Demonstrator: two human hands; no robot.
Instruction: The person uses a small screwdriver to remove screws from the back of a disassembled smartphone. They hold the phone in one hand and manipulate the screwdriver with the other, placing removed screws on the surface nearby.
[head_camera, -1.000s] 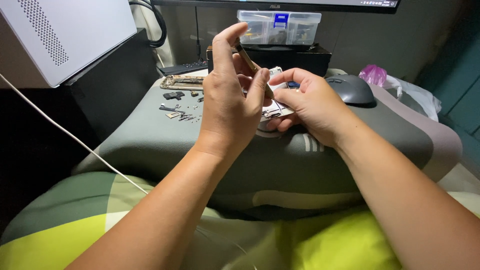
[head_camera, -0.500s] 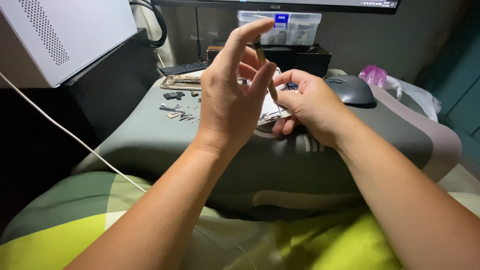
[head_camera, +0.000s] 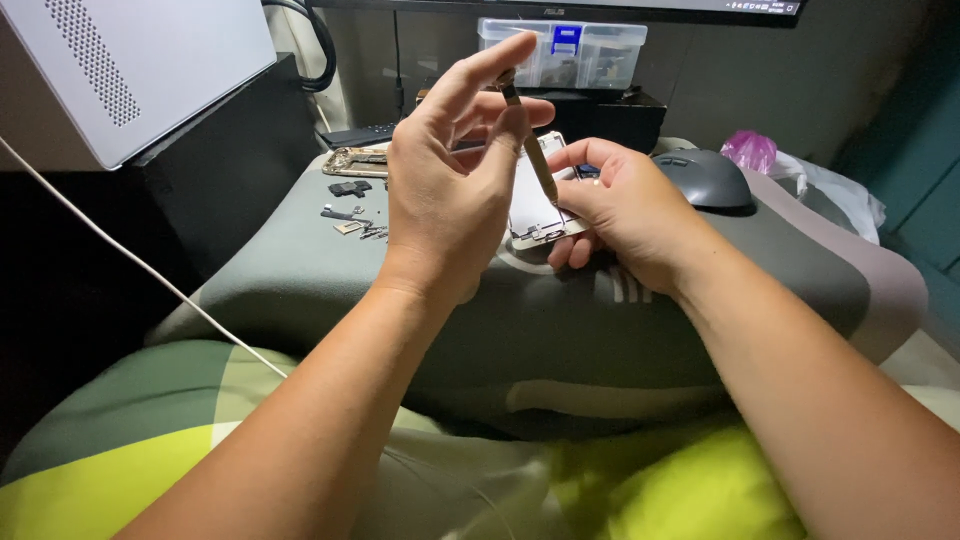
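My left hand (head_camera: 450, 190) holds a thin screwdriver (head_camera: 530, 150) near upright, with the index fingertip resting on its top end. Its tip meets the lower edge of a white phone panel (head_camera: 535, 215) that lies on a grey cushion (head_camera: 600, 320). My right hand (head_camera: 625, 205) grips that panel from the right side, thumb on top and fingers underneath. The left palm hides most of the panel's left part.
Small dark phone parts (head_camera: 350, 210) and a gold phone frame (head_camera: 355, 160) lie at the cushion's far left. A grey mouse (head_camera: 705, 175) sits at the far right, near a pink bag (head_camera: 750, 150). Behind stand a clear parts box (head_camera: 565, 50) and a white computer case (head_camera: 130, 70). A white cable (head_camera: 130, 260) crosses left.
The left hand has tilted so the screwdriver stands more upright with its tip down on the panel. The right hand has shifted slightly and keeps its hold.
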